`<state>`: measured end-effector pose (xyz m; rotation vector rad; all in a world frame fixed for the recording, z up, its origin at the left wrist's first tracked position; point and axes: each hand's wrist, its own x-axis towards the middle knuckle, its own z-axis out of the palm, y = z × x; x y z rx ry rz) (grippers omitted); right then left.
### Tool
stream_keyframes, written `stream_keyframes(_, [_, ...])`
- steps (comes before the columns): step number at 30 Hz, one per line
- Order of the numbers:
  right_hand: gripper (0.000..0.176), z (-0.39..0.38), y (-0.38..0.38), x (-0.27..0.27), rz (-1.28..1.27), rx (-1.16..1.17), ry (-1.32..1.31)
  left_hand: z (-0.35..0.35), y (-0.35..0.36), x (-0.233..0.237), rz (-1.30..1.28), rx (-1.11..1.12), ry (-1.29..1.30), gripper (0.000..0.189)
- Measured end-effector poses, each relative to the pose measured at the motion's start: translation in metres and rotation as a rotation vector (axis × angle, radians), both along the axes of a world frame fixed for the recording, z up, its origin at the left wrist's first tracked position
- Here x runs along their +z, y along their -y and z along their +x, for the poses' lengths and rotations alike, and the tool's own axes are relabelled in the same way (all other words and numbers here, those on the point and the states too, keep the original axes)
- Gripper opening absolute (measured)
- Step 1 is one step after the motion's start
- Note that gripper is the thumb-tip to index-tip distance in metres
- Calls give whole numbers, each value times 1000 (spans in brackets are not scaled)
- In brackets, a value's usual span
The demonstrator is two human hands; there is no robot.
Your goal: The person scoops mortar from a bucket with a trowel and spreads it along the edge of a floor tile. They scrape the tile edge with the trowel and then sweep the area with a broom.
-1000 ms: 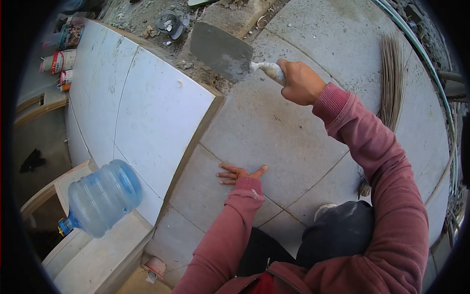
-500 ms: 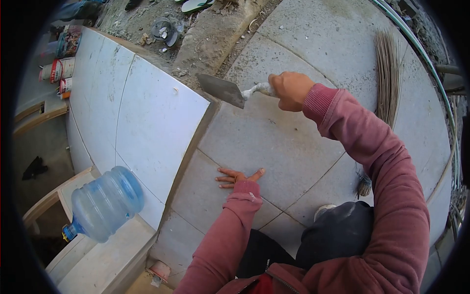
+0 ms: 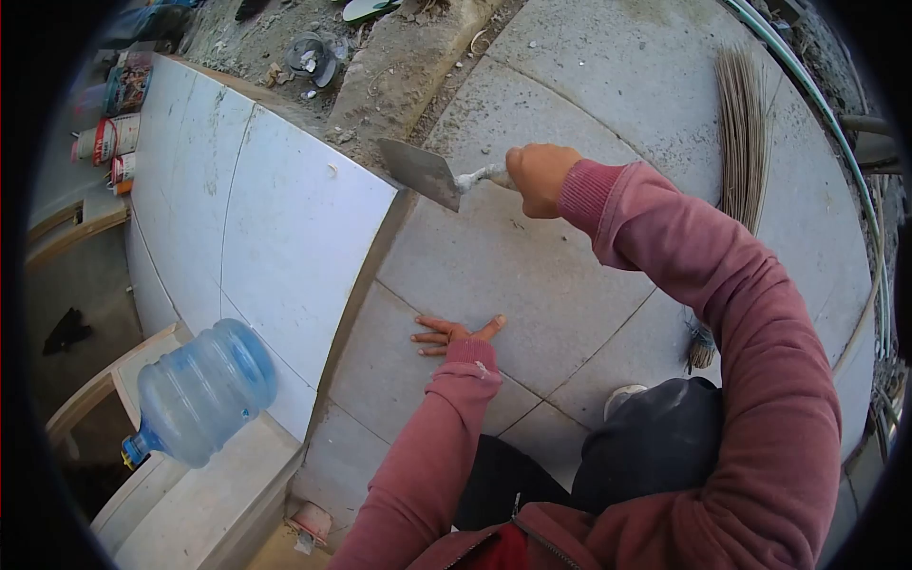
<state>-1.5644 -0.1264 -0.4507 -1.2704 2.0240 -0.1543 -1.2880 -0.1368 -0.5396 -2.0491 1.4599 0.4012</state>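
Observation:
My right hand (image 3: 541, 179) is wrapped round the handle of a trowel (image 3: 423, 174). The trowel's flat metal blade points left, over the corner where the white tiled surface (image 3: 294, 218) meets the rough concrete edge. Dried mortar coats the neck between blade and handle. Lower down, my left hand (image 3: 456, 334) rests on the grey floor tiles (image 3: 513, 275) with its fingers spread and nothing held.
A large blue water bottle (image 3: 206, 392) lies on its side at the lower left. A stick broom (image 3: 741, 142) lies on the right. Buckets (image 3: 109, 139), a sandal (image 3: 369, 9) and rubble (image 3: 256, 47) are at the upper left; hoses (image 3: 845, 142) run along the right edge.
My right hand and the trowel have shifted slightly left in the view. The whole scene has also shifted a little up and left; my left hand is still spread on the tiles.

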Motion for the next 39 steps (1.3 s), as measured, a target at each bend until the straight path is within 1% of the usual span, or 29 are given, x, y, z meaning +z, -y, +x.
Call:
stream_keyframes(1, [20, -9, 3, -3, -11, 2, -11, -1, 3, -2, -4, 12, 21, 147])
stream_keyframes(2, [21, -16, 6, 9, -13, 42, -41, -5, 6, -1, -13, 22, 21, 147])
stream_keyframes(4, [22, -13, -1, 14, 2, 84, -46, -8, 3, 5, 11, 19, 25, 146])
stream_keyframes(6, [28, -12, -13, 13, -186, -117, -19, -5, 4, 1, 2, 15, 35, 146])
stream_keyframes(9, [31, 9, -20, -7, -152, -105, 6, -3, 4, 2, 0, 34, 18, 146])
stream_keyframes(10, [26, 13, -20, -23, -53, 27, 11, -5, 4, 3, 1, 37, 1, 145])
stream_keyframes(13, [29, -10, -15, 4, -38, 26, -46, -4, 3, 1, -20, 30, -3, 145])
stream_keyframes(14, [30, -15, -17, 1, -107, -49, -18, -2, 0, 1, -14, 32, 3, 145])
stream_keyframes(15, [30, -13, -20, 0, -104, -48, -17, -2, 1, 0, -22, 18, 6, 146])
stream_keyframes(17, [26, -6, -27, 2, -301, -307, 87, 0, 3, 1, -27, 1, 8, 146])
stream_keyframes(18, [24, 0, -24, -9, -221, -221, 130, 0, 3, 3, -17, 15, 9, 146])
stream_keyframes(19, [24, 1, -23, -11, -223, -224, 117, -5, 3, 4, -11, 22, 5, 146])
stream_keyframes(21, [24, 5, -20, -8, -72, -14, 50, -7, 5, 0, -19, -4, 9, 146])
stream_keyframes(22, [26, -2, -19, -7, -57, 10, 17, -3, 3, -2, -25, 4, 25, 146])
stream_keyframes(23, [26, -3, -23, -4, -52, 12, 27, -2, 1, 0, -19, 5, 35, 146])
stream_keyframes(25, [28, -5, -26, 0, -212, -138, 83, -4, 2, 2, -28, -5, -2, 146])
stream_keyframes(26, [30, 2, -26, -4, -215, -248, 144, -2, 3, 4, -27, -3, -1, 146])
stream_keyframes(27, [30, 10, -25, -14, -214, -243, 141, -2, 3, 5, -13, 2, 4, 146])
stream_keyframes(28, [28, 17, -23, -26, -140, -135, 101, -6, 2, 6, 1, 3, 2, 145])
stream_keyframes(29, [27, 17, -20, -20, -71, -43, 63, -8, 4, 3, -3, -11, -7, 145])
stream_keyframes(31, [25, -2, -17, -12, -111, -42, 51, -1, 2, -3, -22, -6, 22, 145])
stream_keyframes(33, [26, -11, -20, 4, -205, -107, -14, -2, 0, -3, -21, -10, 39, 145])
stream_keyframes(34, [26, -10, -21, 4, -271, -180, -1, -4, 2, -2, -34, -13, 35, 145])
stream_keyframes(35, [26, -3, -19, -8, -272, -175, -3, -3, 3, 0, -35, -7, 33, 145])
stream_keyframes(36, [25, 8, -16, -29, -250, -75, -43, -3, 4, 1, -24, 5, 43, 145])
stream_keyframes(37, [24, 11, -16, -37, -227, 14, -89, -6, 4, 1, -13, 8, 47, 146])
stream_keyframes(38, [22, 10, -15, -30, -148, 5, -66, -8, 6, 0, -19, -10, 38, 146])
stream_keyframes(39, [22, 3, -14, -16, -152, 6, -75, -6, 6, -3, -20, -13, 41, 146])
